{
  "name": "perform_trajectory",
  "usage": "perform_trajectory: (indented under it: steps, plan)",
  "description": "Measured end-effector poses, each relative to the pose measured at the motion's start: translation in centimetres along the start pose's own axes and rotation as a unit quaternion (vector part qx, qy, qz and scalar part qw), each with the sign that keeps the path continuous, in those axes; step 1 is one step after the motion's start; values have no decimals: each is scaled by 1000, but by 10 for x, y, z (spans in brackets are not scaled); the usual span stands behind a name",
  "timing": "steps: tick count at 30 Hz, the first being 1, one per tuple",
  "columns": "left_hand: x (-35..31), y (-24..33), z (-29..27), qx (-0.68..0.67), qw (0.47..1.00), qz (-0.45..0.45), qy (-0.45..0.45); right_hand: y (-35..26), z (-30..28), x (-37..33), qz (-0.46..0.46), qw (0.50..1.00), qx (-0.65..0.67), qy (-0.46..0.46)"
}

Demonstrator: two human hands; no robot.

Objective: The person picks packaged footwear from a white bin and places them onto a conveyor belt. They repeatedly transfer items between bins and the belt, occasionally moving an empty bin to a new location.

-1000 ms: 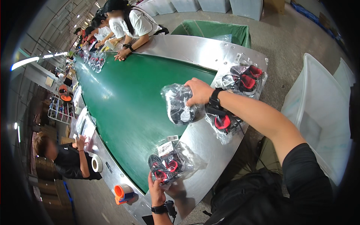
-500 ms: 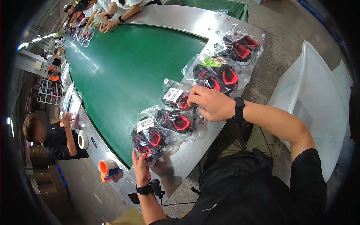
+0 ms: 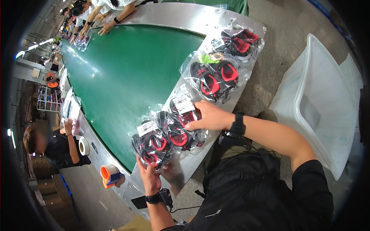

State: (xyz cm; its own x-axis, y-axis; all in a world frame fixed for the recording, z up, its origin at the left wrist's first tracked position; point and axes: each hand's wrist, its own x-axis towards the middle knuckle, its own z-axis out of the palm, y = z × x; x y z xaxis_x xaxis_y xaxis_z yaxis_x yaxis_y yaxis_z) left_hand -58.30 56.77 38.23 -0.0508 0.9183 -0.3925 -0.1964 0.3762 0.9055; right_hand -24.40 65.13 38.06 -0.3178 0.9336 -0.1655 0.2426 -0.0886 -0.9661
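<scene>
Gripping two bagged pairs at once: left hand [image 3: 149,180] holds one bagged pair of shoes [image 3: 158,143] by its near end, right hand [image 3: 211,116] clasps a second pair [image 3: 178,139] beside it, elbow bent. Two more pairs [image 3: 210,82] sit along the metal ledge [image 3: 189,165], so four.

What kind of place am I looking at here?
Probably a factory or warehouse packing line: a long green surface, seemingly a conveyor belt, has people along its sides, bagged shoes lie on its metal end, and a tape dispenser stands nearby.
</scene>
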Motion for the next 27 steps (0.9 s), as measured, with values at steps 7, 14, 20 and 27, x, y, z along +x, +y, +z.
perform_trajectory:
  steps: [7,14,20,27]
  plan:
    - [-24,-13,8,-16,999,44,3,20,27,-49,-92,988,54,113]
    - [-26,-25,16,-17,995,99,-4,19,26,-66,-91,974,155,137]
    - [-29,-24,32,-26,996,85,-6,16,23,-75,-97,950,248,162]
    - [-14,-22,37,-61,992,2,-112,12,-5,-115,-29,893,384,235]
